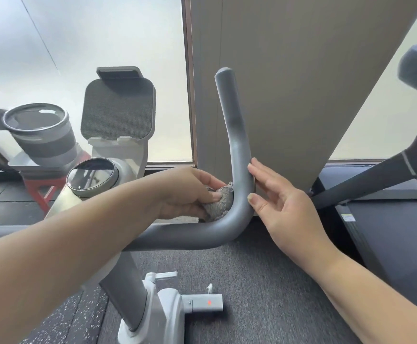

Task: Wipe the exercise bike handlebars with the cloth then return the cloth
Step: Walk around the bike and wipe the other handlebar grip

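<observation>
Midway through wiping, seemingly: left hand [187,192] closed on bunched cloth [218,204] pressed inside the handlebar [237,155] bend, right hand [284,207] open and empty, fingertips steadying the bar outside, cloth not yet returned.

grey handlebar [237,150], grey cloth [218,204], red stool [41,192]

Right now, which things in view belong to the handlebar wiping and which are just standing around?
In the job: left hand, bunched on the cloth; handlebar; right hand, fingers flat against the bar's outer side.

Standing by: round display, tablet holder, treadmill, red stool.
</observation>
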A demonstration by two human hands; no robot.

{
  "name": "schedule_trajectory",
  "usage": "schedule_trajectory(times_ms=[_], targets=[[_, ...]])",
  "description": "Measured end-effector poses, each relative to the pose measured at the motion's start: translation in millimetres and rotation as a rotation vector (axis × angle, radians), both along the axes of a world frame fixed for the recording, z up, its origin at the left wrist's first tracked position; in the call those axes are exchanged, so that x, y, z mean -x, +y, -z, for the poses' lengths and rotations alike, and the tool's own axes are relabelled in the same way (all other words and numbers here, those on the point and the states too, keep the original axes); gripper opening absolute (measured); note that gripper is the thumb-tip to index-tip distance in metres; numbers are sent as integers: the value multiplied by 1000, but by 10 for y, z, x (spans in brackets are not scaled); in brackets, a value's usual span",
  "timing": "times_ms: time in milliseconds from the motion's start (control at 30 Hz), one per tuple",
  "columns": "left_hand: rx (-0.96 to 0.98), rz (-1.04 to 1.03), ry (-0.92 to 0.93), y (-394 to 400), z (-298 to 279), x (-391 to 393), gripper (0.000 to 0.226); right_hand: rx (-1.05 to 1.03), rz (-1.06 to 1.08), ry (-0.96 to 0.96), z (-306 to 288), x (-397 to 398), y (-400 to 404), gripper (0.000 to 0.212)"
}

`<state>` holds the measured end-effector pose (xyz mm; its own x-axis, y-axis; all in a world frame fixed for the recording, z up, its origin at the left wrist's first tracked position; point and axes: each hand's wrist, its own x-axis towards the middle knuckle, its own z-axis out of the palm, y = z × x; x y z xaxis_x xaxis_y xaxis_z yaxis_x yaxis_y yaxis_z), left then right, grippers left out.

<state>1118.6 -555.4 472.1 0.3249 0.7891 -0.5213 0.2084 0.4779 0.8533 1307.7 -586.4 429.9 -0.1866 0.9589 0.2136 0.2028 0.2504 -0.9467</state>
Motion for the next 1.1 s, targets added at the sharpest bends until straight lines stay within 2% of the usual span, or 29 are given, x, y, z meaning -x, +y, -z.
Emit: schedule_trajectory(times_ms=[133, 367, 467, 667, 800, 867, 933, 1033, 1100], targets=[[38, -199, -177, 62, -75, -112, 25, -7, 8, 2, 4, -10, 7, 50], [-62, -524, -252, 276, -164, -170, 15, 4, 10, 27, -12, -10, 7, 50], [-38, -456, -244, 210, -170, -167, 20, 2, 12, 26, -13, -12, 6, 50], [53, -76, -95, 21, -90, 9, 25, -3, 2, 39, -16, -11, -5, 50], [-113, 245, 200, -8, -219, 157, 21, -3, -8, 26, -12, -22, 0, 51], [-219, 327, 300, -20, -333, 216, 24, 6, -20, 21, -10, -40, 7, 51], [-272, 296, 263, -51, -401, 266, 25, 31, -32, 45, -8, -74, -10, 50], [-313, 59, 133, -142, -418, 270, 23, 69, -2, 88, 12, -127, -76, 47], [-393, -78, 113, -253, -409, 185, 22, 79, 56, 103, 40, -155, -128, 42]])
